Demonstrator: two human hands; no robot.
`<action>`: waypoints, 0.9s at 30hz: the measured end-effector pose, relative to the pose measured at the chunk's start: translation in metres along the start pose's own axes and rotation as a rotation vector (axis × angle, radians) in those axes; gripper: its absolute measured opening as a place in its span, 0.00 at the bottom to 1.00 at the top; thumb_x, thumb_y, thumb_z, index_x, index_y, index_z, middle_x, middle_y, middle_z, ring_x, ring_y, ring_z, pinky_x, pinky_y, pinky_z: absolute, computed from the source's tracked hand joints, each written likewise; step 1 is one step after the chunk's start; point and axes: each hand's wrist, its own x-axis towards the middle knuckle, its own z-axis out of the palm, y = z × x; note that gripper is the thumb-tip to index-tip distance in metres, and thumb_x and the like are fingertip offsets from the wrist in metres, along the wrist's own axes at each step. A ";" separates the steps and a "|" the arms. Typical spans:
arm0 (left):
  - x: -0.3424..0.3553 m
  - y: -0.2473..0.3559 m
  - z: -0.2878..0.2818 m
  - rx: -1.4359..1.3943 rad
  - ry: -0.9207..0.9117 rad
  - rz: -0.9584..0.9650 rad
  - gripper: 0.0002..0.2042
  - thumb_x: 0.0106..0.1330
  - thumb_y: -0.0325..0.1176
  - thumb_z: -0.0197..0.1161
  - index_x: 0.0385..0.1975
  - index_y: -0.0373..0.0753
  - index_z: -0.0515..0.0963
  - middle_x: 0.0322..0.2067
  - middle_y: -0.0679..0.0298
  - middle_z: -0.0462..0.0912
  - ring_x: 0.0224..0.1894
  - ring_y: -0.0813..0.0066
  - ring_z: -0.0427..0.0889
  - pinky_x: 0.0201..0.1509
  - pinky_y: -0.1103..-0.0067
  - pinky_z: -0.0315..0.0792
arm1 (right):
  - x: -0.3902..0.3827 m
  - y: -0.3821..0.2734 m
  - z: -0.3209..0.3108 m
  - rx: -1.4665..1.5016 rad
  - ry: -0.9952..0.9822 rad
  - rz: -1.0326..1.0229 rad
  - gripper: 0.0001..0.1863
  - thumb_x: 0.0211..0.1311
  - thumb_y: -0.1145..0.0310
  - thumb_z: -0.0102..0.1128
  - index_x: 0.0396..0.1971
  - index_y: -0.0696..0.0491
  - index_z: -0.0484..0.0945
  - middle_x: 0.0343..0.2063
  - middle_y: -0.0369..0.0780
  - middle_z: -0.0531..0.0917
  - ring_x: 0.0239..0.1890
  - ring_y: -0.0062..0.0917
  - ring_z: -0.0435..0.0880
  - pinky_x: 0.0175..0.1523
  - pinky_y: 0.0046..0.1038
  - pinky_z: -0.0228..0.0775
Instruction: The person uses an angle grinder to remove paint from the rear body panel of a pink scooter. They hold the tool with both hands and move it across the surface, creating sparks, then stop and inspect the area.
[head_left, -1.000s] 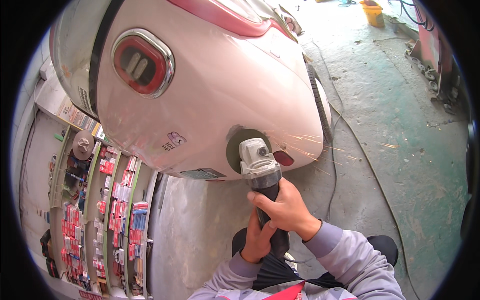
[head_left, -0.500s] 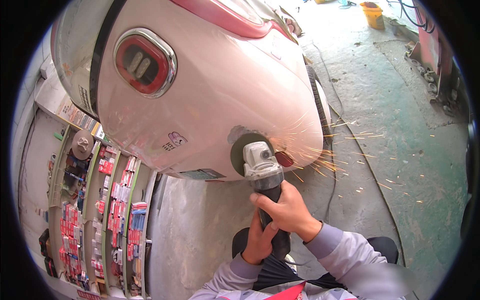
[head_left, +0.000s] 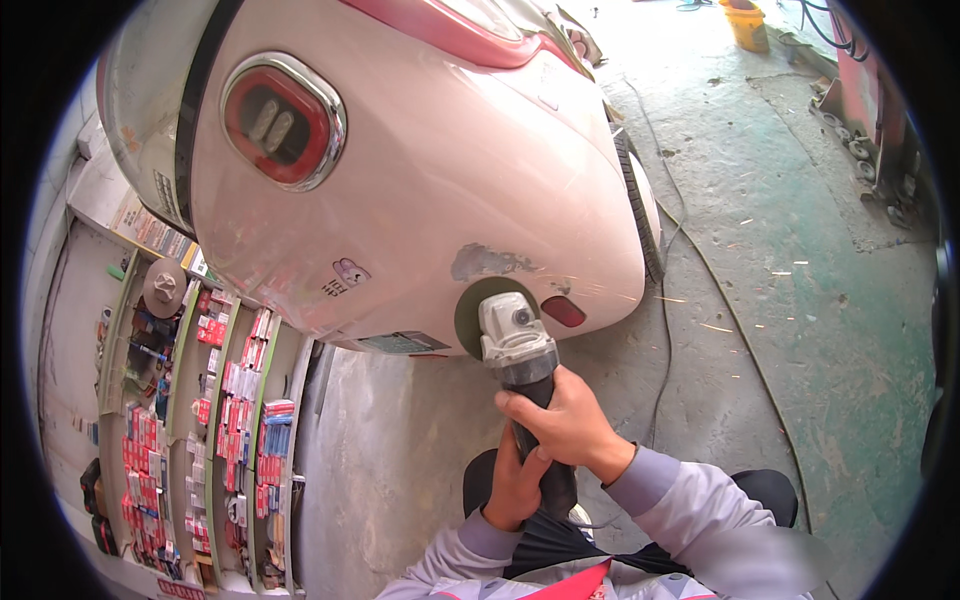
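Observation:
An angle grinder [head_left: 517, 335] with a pale metal head and black body is held by both of my hands. My right hand [head_left: 572, 425] wraps round it below the head; my left hand [head_left: 515, 480] grips the lower body. Its round dark-green disc [head_left: 467, 315] is against the lower rear of a pale pink car [head_left: 440, 170], just below a scraped grey patch [head_left: 483, 262] and left of a small red reflector [head_left: 563, 310]. A red, chrome-rimmed tail light [head_left: 283, 120] sits higher on the car. Thin sparks fly to the right.
Shelves [head_left: 210, 450] packed with small boxes stand on the left. Cables [head_left: 730, 310] run across the concrete floor [head_left: 850, 360] at the right. A yellow bucket [head_left: 743, 27] sits at the far top, and pink metal equipment [head_left: 870, 120] with parts at its foot stands at the right edge.
The grinder head and disc have moved slightly down, showing more of the scraped grey patch. The sparks are fewer than half a second ago. Both hands keep their grip.

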 end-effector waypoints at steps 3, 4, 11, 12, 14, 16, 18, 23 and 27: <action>-0.006 0.003 -0.001 -0.113 -0.057 -0.039 0.33 0.77 0.41 0.60 0.74 0.30 0.57 0.61 0.53 0.76 0.59 0.67 0.80 0.62 0.73 0.74 | 0.000 0.002 0.005 -0.015 0.003 -0.040 0.28 0.61 0.54 0.73 0.46 0.64 0.78 0.34 0.46 0.85 0.34 0.30 0.86 0.40 0.33 0.79; -0.007 0.004 -0.001 -0.079 -0.033 -0.067 0.33 0.77 0.41 0.60 0.74 0.30 0.57 0.61 0.53 0.76 0.58 0.67 0.80 0.61 0.74 0.75 | -0.001 0.004 0.004 0.006 0.004 -0.005 0.28 0.61 0.54 0.73 0.46 0.64 0.78 0.34 0.46 0.85 0.34 0.30 0.87 0.39 0.33 0.79; -0.001 -0.001 -0.001 0.026 0.023 0.025 0.33 0.77 0.42 0.60 0.74 0.30 0.56 0.59 0.53 0.77 0.55 0.67 0.82 0.58 0.74 0.76 | 0.004 0.006 0.006 -0.084 0.035 -0.147 0.26 0.62 0.55 0.73 0.45 0.64 0.77 0.31 0.43 0.84 0.28 0.26 0.85 0.32 0.31 0.77; -0.001 0.000 -0.001 0.005 -0.005 0.027 0.33 0.77 0.42 0.60 0.74 0.30 0.56 0.60 0.53 0.76 0.57 0.67 0.81 0.60 0.73 0.76 | 0.004 0.005 0.006 -0.018 0.027 -0.145 0.26 0.62 0.55 0.73 0.45 0.64 0.78 0.31 0.43 0.84 0.28 0.26 0.85 0.32 0.31 0.77; -0.003 0.003 -0.002 -0.032 -0.017 -0.060 0.34 0.77 0.42 0.60 0.75 0.30 0.56 0.62 0.53 0.74 0.60 0.66 0.78 0.63 0.73 0.73 | 0.000 0.003 0.001 0.087 -0.021 0.006 0.26 0.62 0.55 0.73 0.45 0.64 0.78 0.31 0.43 0.84 0.29 0.26 0.85 0.33 0.31 0.78; -0.003 0.003 -0.001 -0.027 -0.017 -0.062 0.34 0.77 0.42 0.60 0.75 0.30 0.56 0.64 0.53 0.73 0.62 0.66 0.77 0.65 0.72 0.72 | 0.001 0.001 0.001 0.048 -0.021 -0.019 0.27 0.62 0.54 0.73 0.46 0.64 0.78 0.32 0.44 0.85 0.31 0.28 0.86 0.37 0.32 0.79; 0.000 0.002 0.000 0.012 0.012 0.005 0.34 0.77 0.42 0.60 0.75 0.30 0.56 0.64 0.53 0.73 0.62 0.66 0.77 0.65 0.72 0.72 | 0.005 0.000 0.001 0.016 -0.019 -0.103 0.27 0.61 0.54 0.73 0.46 0.64 0.79 0.33 0.46 0.85 0.33 0.29 0.86 0.40 0.33 0.79; 0.002 -0.002 -0.003 0.019 0.016 0.022 0.34 0.77 0.42 0.60 0.76 0.30 0.56 0.64 0.53 0.73 0.64 0.66 0.76 0.67 0.72 0.71 | 0.008 -0.003 0.000 -0.020 -0.062 -0.014 0.28 0.61 0.54 0.73 0.49 0.64 0.79 0.36 0.47 0.87 0.37 0.32 0.87 0.46 0.34 0.79; 0.000 -0.002 -0.004 0.003 0.032 0.049 0.34 0.77 0.42 0.59 0.76 0.29 0.56 0.64 0.52 0.73 0.64 0.66 0.76 0.67 0.72 0.71 | 0.008 -0.008 0.002 -0.038 -0.068 -0.054 0.29 0.61 0.53 0.73 0.49 0.64 0.79 0.37 0.48 0.87 0.39 0.33 0.88 0.47 0.35 0.79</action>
